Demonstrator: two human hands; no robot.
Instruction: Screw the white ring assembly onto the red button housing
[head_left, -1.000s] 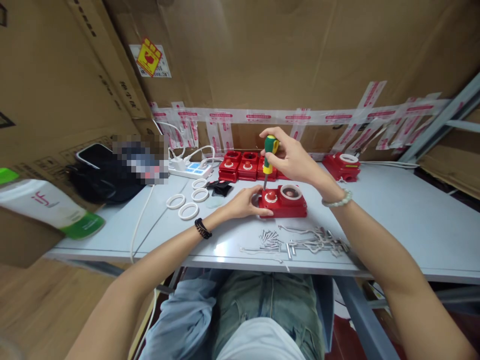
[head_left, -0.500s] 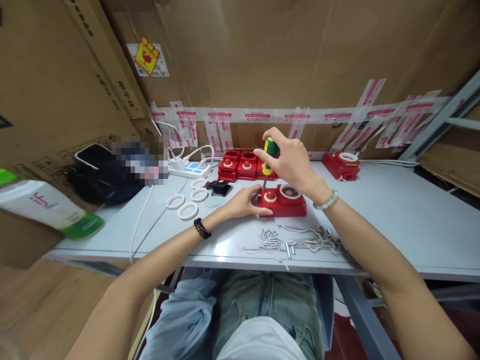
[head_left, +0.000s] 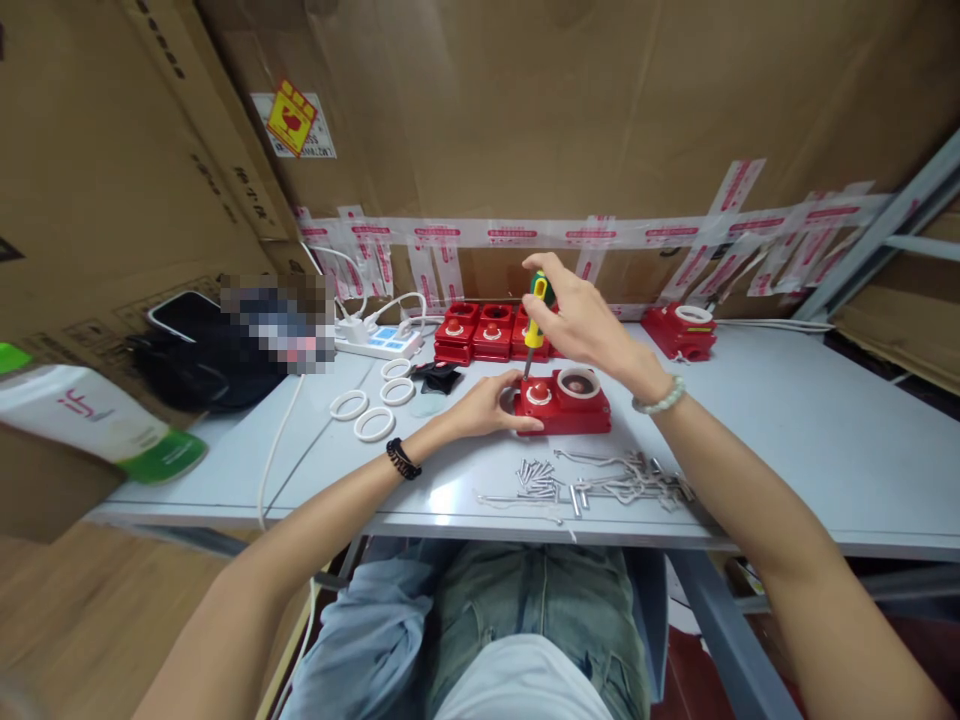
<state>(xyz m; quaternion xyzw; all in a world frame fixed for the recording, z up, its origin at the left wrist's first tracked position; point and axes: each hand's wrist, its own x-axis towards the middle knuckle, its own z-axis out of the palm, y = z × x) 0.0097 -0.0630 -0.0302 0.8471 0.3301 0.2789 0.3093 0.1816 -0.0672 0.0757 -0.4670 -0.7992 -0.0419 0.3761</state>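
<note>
A red box-shaped housing with a round red knob and a white ring on top lies flat on the table in front of me. My left hand grips its left end, thumb along the near side and fingers at the far side. Above it, my right hand is closed around the green and yellow handle of a screwdriver. The screwdriver stands nearly upright, its tip at the far left corner of the housing. Whether a screw sits under the tip is too small to tell.
Loose screws and metal pieces with string lie near the front edge. Several white rings are to the left. More red housings stand behind, another red housing at right. A power strip and bottle are left.
My right hand has turned slightly around the screwdriver handle, its fingers shifting. The tip stays at the same corner, and my left hand keeps its hold on the housing.
</note>
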